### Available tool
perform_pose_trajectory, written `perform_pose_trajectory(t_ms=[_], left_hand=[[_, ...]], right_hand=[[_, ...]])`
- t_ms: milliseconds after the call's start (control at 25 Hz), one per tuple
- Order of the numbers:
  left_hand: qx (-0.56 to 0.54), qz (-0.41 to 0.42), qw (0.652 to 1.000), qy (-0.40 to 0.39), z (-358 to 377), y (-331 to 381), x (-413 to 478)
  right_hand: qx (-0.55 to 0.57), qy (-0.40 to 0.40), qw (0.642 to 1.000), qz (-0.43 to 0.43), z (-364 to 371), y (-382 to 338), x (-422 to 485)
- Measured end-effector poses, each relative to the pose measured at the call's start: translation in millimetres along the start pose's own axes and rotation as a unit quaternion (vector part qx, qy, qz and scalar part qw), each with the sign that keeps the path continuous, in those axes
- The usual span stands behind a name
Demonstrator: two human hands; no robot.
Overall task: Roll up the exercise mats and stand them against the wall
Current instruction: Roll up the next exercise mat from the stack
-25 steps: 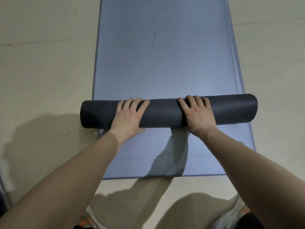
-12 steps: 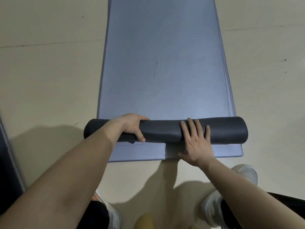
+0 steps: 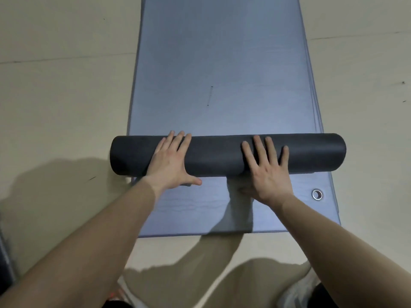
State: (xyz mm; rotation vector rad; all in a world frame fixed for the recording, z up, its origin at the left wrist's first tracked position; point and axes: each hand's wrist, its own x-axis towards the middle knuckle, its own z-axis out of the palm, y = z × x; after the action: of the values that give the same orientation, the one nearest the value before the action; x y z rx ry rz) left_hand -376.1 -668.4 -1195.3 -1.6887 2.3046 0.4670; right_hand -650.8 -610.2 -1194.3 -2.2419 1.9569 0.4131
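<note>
Roll (image 3: 218, 154) pushed best with even weight through left hand (image 3: 169, 163) and right hand (image 3: 269, 176), both pressed flat on it, fingers (image 3: 179, 141) straight, gripping nothing. Drive both sides forward together to keep turns tight and ends square. Dark grey, matte, smooth; lies crosswise on blue mat (image 3: 222, 63) on floor (image 3: 55, 96), overhanging both edges, with flat stretch ahead apparently not yet wound.
</note>
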Motion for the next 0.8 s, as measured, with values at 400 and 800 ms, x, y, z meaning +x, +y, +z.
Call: perform_pose_trajectory(t_ms=[400,800], left_hand=[[-0.047,0.048,0.991,-0.116,-35,9,-9],[-0.125,-0.024,0.97,-0.209,-38,19,-60]], right_hand=[[0.013,-0.111,0.993,-0.048,-32,18,15],[0.037,-0.159,0.986,-0.027,-13,5,-89]])
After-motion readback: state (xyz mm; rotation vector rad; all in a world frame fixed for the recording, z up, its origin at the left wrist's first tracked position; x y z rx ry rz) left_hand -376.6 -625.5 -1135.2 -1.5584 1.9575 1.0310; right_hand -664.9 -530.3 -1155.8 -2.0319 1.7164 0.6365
